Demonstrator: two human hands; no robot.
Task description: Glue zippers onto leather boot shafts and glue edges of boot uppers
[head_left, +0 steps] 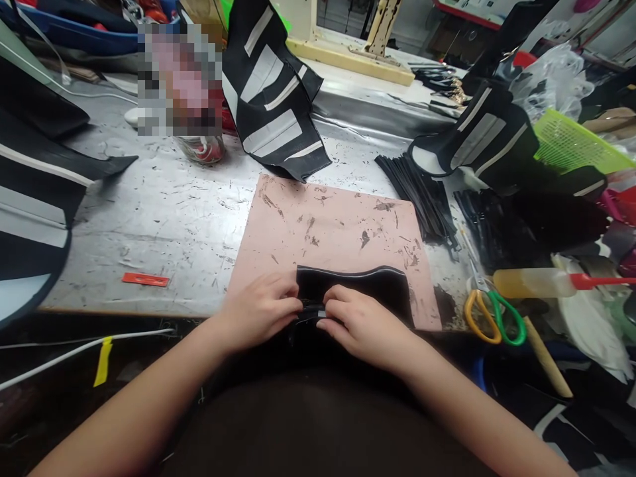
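Observation:
At the front edge of the bench, both hands pinch the near edge of a black sheet-material piece [352,285] with a wavy, thick-looking far rim. My left hand [263,306] has its thumb and fingers closed at the piece's left corner. A short distance to the right, my right hand [355,321] is closed on the same edge. Between the fingertips a narrow strip of the edge shows, with a small pale spot. The piece lies partly on a scuffed pink board [322,225]; its near side is lost in shadow against dark clothing.
Scissors [484,298] with orange and green handles and a bottle of yellowish liquid [534,283] lie to the right. Black strips [422,199] are bundled beyond the board. Black panels with pale patches [278,93] stand behind. An orange-red blade-like piece [145,279] lies left on the metal bench [163,225].

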